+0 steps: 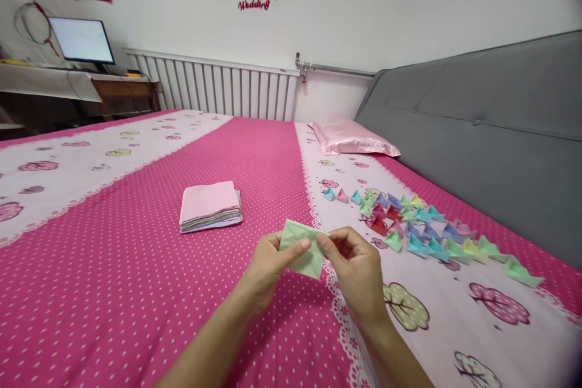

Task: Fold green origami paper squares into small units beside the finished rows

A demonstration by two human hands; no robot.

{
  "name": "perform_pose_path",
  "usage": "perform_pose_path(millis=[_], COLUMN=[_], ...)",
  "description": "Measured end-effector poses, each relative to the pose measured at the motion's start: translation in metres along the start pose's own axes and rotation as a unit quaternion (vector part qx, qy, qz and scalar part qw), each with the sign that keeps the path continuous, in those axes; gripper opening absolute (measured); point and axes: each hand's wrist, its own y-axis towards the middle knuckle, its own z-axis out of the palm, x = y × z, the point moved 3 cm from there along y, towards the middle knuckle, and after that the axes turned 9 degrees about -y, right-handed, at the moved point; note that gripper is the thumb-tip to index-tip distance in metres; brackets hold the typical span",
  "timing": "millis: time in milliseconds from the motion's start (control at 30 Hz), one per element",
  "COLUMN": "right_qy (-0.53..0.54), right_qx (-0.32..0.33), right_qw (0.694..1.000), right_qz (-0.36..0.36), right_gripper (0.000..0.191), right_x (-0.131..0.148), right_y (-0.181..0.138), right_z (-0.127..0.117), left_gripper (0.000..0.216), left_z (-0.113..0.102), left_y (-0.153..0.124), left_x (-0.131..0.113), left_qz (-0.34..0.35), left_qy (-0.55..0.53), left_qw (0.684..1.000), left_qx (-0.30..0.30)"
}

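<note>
A light green sheet of folding paper [305, 265], partly folded and creased, is held up above the bed between my two hands. My left hand [268, 264] grips its left side, thumb lying across the front and fingers behind. At the upper right corner, my right hand [357, 267] pinches the paper between thumb and index finger, the other fingers curled. Beyond my left hand lies a stack of coloured paper squares [210, 203], a pink one on top. To the right of my right hand, many small folded paper boats [427, 230] in several colours sit in loose rows.
A pink patterned bedspread [136, 291] spreads under everything. A pink pillow [352, 137] rests near the grey padded headboard [482, 115] on the right. Behind the bed stand a white radiator [218, 85] and, at far left, a desk [122, 90] with a monitor [82, 40].
</note>
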Motion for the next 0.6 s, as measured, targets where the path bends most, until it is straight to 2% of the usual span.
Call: perform_pose_path(millis=[267, 400, 467, 600], right_qy=[0.036, 0.027, 0.011, -0.011], right_qx=[0.025, 0.064, 0.089, 0.134], right_qw=[0.999, 0.997, 0.995, 0.99], right_qz=[0.019, 0.025, 0.034, 0.034], right_gripper=[0.021, 0.016, 0.021, 0.019], right_x=[-0.001, -0.003, -0.0044, -0.0037], right_y=[0.002, 0.0034, 0.0036, 0.0028], right_z=[0.0003, 0.0004, 0.001, 0.0026], left_gripper=[0.024, 0.023, 0.023, 0.023], left_z=[-0.0013, -0.0031, -0.0032, -0.0016], left_y=[-0.0006, -0.0003, -0.0003, -0.001], left_x=[0.0003, 0.0, -0.0002, 0.0021], left_qz=[-0.01, -0.014, -0.018, -0.057], left_qy=[0.032, 0.046, 0.065, 0.119], left_qw=[0.999, 0.999, 0.997, 0.99], left_qx=[0.017, 0.024, 0.032, 0.041])
